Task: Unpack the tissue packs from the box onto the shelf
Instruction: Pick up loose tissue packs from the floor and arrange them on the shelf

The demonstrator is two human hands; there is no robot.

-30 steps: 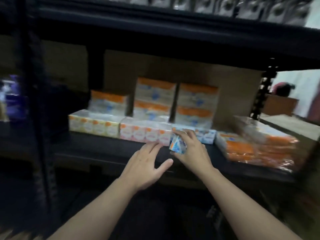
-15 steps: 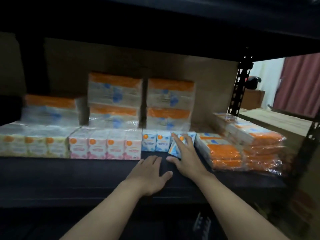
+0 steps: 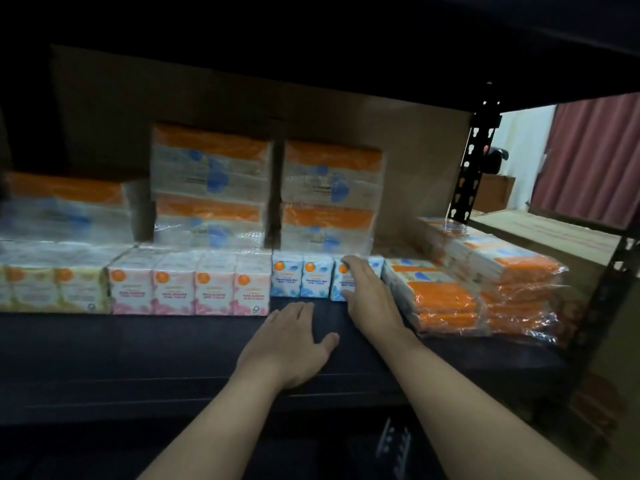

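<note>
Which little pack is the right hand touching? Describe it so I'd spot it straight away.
On the dark shelf, follow the front row of small packs rightward, past the pink packs, to the blue packs. It is the third blue pack from the left, near the orange wrapped bundles. Alone among its neighbours, it has the right hand laid over its front.

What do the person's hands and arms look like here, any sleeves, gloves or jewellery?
The left hand and right hand are bare: no gloves, rings, watch or bracelet visible. Both forearms are uncovered to the frame's edge; no sleeve shows.
</note>
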